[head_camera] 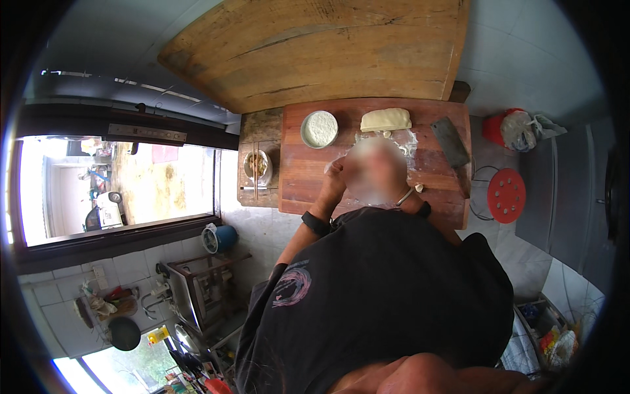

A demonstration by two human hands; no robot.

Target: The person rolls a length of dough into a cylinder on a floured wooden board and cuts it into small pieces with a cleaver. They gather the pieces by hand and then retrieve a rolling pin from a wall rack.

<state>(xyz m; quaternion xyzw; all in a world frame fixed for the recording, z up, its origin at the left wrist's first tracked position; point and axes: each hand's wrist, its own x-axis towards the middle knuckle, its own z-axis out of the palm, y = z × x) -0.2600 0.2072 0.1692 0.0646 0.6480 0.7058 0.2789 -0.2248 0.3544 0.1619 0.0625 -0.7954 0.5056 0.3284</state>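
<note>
On a floured wooden cutting board [305, 182], my left hand [335, 171] is up with curled fingers, at the edge of a blurred patch. Something pale shows by its fingers, too unclear to name. My right hand [386, 172] lies mostly inside that blur, so its grip and anything between the hands are hidden. A thick log of pale dough [386, 119] rests at the board's far side, beyond my hands. Next to it, a small dough piece [387, 134] lies in loose flour. Another small dough piece [419, 188] sits close to my right wrist.
A metal bowl of flour [319, 129] stands on the board's far left. At the right lies a cleaver [450, 142]. Chopsticks rest across a bowl of filling [257, 166] on the table's left end. Right of the table is a red stool [506, 195].
</note>
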